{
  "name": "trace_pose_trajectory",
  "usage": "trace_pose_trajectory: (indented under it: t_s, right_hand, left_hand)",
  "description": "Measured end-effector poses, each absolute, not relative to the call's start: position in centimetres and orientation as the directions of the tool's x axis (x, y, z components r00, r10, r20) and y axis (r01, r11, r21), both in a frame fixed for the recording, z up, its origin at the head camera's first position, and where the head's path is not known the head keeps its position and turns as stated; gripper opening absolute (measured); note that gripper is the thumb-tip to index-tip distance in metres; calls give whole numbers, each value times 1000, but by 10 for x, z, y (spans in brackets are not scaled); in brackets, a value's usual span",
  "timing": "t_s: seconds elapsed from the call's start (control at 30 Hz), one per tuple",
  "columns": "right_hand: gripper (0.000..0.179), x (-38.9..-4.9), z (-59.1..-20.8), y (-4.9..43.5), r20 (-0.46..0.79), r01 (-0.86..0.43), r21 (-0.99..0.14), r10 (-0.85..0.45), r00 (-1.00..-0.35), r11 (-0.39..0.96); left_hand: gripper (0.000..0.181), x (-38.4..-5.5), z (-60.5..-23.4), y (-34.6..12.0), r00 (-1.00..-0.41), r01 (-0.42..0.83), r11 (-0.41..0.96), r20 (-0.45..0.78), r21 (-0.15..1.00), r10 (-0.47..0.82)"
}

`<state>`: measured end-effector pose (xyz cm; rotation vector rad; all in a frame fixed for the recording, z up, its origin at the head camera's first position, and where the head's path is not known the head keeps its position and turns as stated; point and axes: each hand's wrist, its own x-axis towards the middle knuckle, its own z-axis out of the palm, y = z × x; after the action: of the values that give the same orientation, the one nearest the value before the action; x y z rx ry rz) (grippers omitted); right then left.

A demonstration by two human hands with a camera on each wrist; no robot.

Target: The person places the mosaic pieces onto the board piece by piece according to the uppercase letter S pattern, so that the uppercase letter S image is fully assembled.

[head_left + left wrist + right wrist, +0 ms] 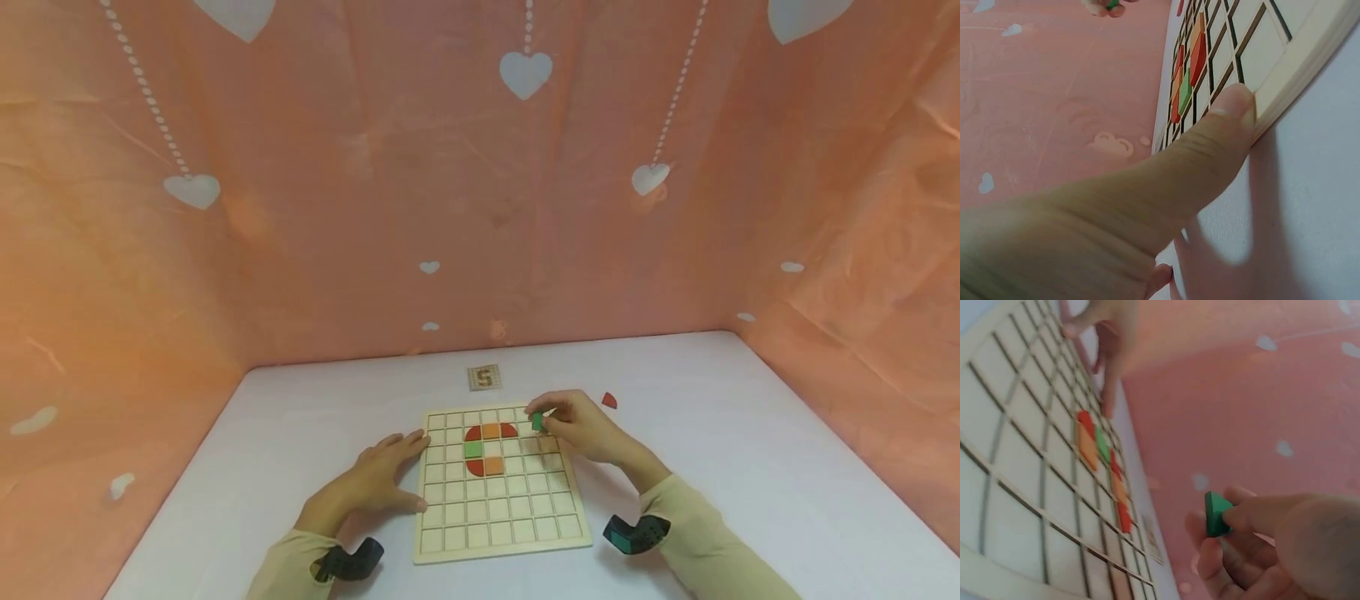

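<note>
My right hand (581, 423) pinches a small green block (537, 421) between thumb and fingers, above the board's upper right squares. In the right wrist view this green block (1216, 514) shows a slanted edge; the fingers hide part of its shape. A pale wooden grid board (495, 533) lies flat on the table. On it, red rounded pieces (474, 468), orange squares (494, 465) and a light green square (473, 450) form a curved line. My left hand (382, 475) rests at the board's left side, fingers spread, its thumb (1232, 115) touching the edge.
Beyond the board lies a small card (483, 377) with an S-like figure on a grid. A loose red rounded piece (610, 401) sits on the white table (675, 375), right of the right hand. Pink cloth walls (480, 208) enclose the back and sides.
</note>
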<state>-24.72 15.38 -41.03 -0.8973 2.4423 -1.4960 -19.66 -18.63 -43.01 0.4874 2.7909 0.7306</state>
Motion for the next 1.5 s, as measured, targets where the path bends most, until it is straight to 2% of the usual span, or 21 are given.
trace_pose_trajectory:
  t_s: [0.17,0.4,0.63,0.83,1.1,1.5]
  right_hand:
    - [20,-242,-421,140,160,-417,-834,-566,-809,361]
    - [17,-235,-434,124,179,-488,-740,-564,-806,462]
    - [19,-228,-440,116,170,-505,-692,-563,-809,516]
    - [21,-223,-443,111,143,-539,-601,-584,-799,590]
    - [21,-217,-445,109,172,-558,-515,-560,-811,651]
    - [13,-214,-445,110,168,-512,-525,-507,-846,680]
  left_hand:
    - [98,-197,-427,-186,-922,259,827,-128,499,366]
    - [99,-199,-424,-186,-920,261,833,-136,488,367]
    - [98,-200,-428,-187,-921,254,829,-138,498,364]
    - [99,-199,-429,-186,-923,248,835,-141,492,357]
    - [99,-199,-431,-185,-924,250,840,-141,481,356]
    - [100,-198,-431,-186,-923,257,839,-136,479,361]
